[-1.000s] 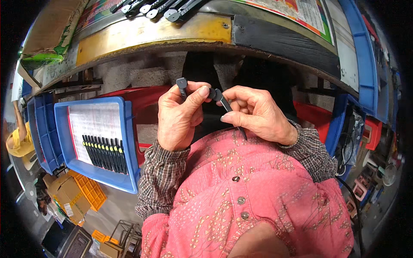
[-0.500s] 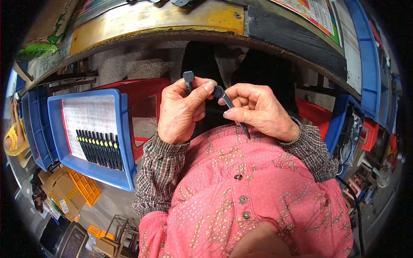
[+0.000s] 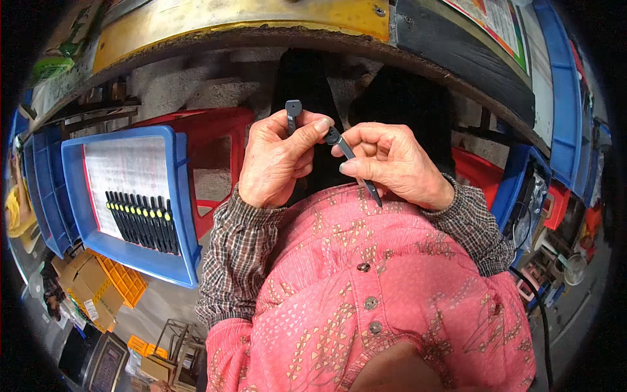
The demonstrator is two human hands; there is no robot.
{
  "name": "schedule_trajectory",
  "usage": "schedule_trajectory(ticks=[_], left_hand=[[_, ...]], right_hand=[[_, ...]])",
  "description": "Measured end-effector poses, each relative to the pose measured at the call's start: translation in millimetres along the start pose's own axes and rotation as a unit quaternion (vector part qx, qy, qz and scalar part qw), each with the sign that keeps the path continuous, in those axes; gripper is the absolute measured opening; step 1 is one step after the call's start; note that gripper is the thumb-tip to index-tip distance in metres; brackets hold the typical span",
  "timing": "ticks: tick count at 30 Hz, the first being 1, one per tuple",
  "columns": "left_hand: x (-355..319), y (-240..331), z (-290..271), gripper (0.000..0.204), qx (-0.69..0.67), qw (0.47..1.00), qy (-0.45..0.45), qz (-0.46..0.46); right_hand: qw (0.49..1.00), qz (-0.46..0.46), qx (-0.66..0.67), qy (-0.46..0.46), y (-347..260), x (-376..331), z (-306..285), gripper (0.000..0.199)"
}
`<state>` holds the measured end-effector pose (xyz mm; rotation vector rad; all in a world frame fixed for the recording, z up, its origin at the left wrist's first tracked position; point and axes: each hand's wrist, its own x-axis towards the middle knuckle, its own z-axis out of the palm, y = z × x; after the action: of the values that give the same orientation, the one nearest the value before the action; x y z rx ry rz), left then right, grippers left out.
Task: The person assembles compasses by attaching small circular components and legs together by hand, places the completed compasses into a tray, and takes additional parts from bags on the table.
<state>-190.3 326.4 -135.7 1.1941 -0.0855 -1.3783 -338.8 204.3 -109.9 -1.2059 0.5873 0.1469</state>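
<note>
Person in yellow (image 3: 18, 212): at the far left, beyond the blue tray and partly cut off by the dark rim of the view.
Cardboard box (image 3: 88, 287): on the near side of the blue tray, beside an orange crate (image 3: 124, 277).
Blue tray (image 3: 172, 163): left of both hands, lined with a whitish sheet.
Black strips (image 3: 145, 222): inside the blue tray, side by side in one slanting row, each with a yellow-green dot near its upper end.
Red stool (image 3: 228, 120): just right of the blue tray, partly behind it.
Left hand (image 3: 277, 157): right of the blue tray, closed around a broad-headed black piece (image 3: 293, 108) that sticks up above the fingers.
Slim black piece (image 3: 351, 151): farther right of the blue tray, between the hands, slanting down to a narrow tip over the pink top; its round end meets the left fingertips, though whether they pinch it too is hard to tell.
Right hand (image 3: 398, 160): farthest from the blue tray of the two, thumb and fingers pinching the slim black piece along its length.
</note>
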Motion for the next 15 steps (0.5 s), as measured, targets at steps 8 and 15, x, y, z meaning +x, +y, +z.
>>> schedule_trajectory(ticks=[8, 15], left_hand=[[2.6, -1.3, -3.5, 0.014, -0.019, 1.000, 0.005, -0.024], [5.6, -3.5, -6.0, 0.012, -0.033, 0.999, 0.007, -0.033]], right_hand=[[0.999, 0.038, -0.003, 0.006, 0.3, 3.8, -0.4, 0.022], [1.000, 0.015, -0.001, 0.013, 4.2, 6.6, 1.9, 0.020]])
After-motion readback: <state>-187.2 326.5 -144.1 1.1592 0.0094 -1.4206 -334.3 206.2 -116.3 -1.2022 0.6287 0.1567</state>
